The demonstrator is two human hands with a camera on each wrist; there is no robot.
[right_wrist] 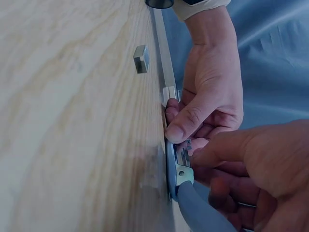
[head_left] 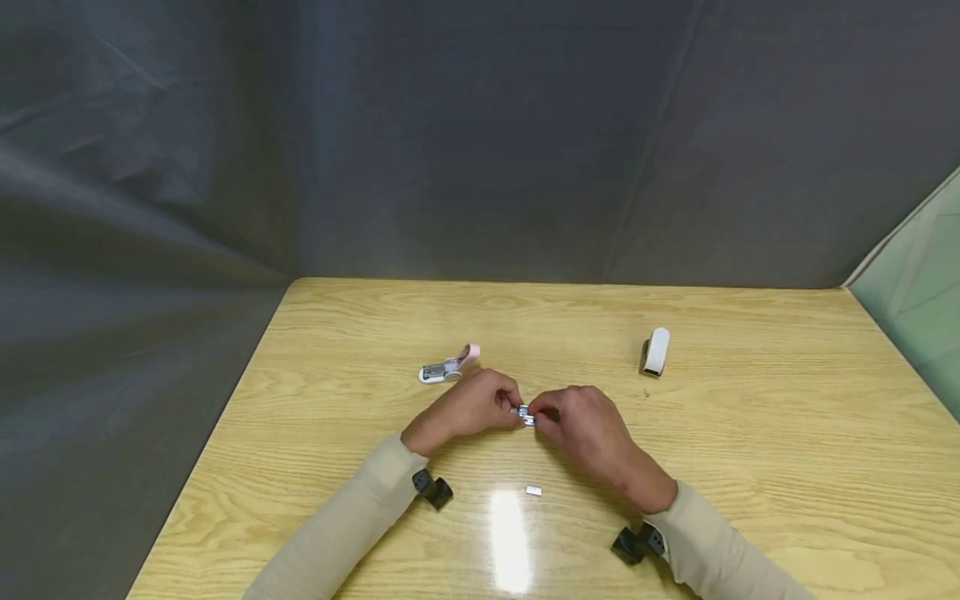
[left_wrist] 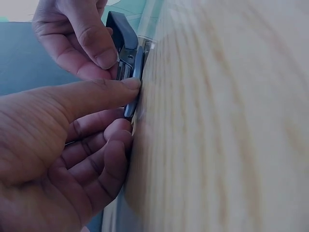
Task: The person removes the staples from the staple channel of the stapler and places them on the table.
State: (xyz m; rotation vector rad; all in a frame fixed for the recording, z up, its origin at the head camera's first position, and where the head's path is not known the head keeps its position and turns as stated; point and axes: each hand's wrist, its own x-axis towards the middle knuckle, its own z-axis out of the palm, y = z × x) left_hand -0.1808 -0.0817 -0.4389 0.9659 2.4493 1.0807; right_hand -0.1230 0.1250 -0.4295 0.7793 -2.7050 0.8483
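A small stapler (head_left: 527, 415), its cover (left_wrist: 123, 31) raised away from its base, lay low at the table top between both hands, near the middle of the table. The left hand (head_left: 476, 404) pinched one end of it; the right hand (head_left: 588, 421) gripped the metal channel with thumb and curled fingers. In this inspector's judgement the work concerned that channel. Good practice would be to steady the base with the left hand, move the channel straight along its line without twisting, and keep fingertips out from under the cover.

Nearer the wearer lay a small pale block (head_left: 533, 491), possibly staples, apart from both hands. Beyond the left hand stood a pink-covered stapler (head_left: 438, 372), its cover likewise raised; farther off to the right, a white stapler (head_left: 657, 351).

The table (head_left: 750, 467) was wood-grained, with bright glare towards the wearer. Dark sheeting (head_left: 480, 150) enclosed the far and left sides; a green surface (head_left: 922, 292) showed at right.
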